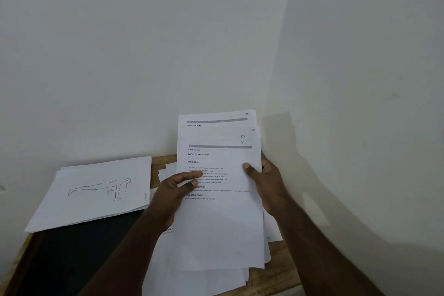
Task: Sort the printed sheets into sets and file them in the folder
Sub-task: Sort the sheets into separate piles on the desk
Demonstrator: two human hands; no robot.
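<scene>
**Sorting in hand, filing not begun**

The left hand (173, 190) pinches the left edge of a fanned sheaf (218, 211), thumb on the printed face and fingers behind. The right hand (266, 180) grips the right edge the same way, its thumb on the top sheet and fingers hidden behind the paper. The sheaf is held upright above the table's back edge, near the wall; its staggered top corners show handwritten marks, S1, S2 and more.

Under it, loose sheets (204, 279) lie along the table's front edge. On the left side of the table (276, 276) a stack topped by a line drawing (96, 190) rests partly on a dark folder (79, 255), which lies flat.

This looks like the sorting step: the held pages are being squared or checked by their marks. The next move probably calls for tapping the edges flush, then uncovering the folder, since the drawing stack covers its far end.
</scene>
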